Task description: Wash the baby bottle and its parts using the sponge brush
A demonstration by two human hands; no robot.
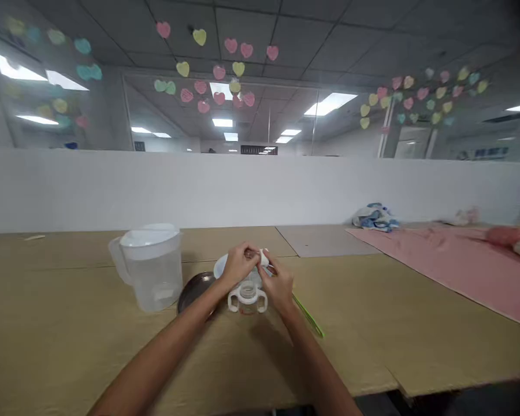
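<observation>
A small white bottle part (264, 257), which looks like a collar or cap, is held up in front of me between both hands. My right hand (277, 284) pinches it from the right with closed fingers. From the left, my left hand (240, 264) has its fingers pinched at the same part; a small clear piece shows near the fingertips but is blurred. Just below stands an uncapped clear baby bottle (248, 290) with two white side handles, upright on the table. Behind the hands, a whitish bowl (219, 266) is partly covered.
Left of the hands stand a clear lidded pitcher (156, 271) and a dark round metal plate (194, 289). A thin green stick-like item (308, 316) lies at right. Further off are a pink cloth (450, 260), a crumpled blue-white cloth (375, 218) and a white wall (242, 190).
</observation>
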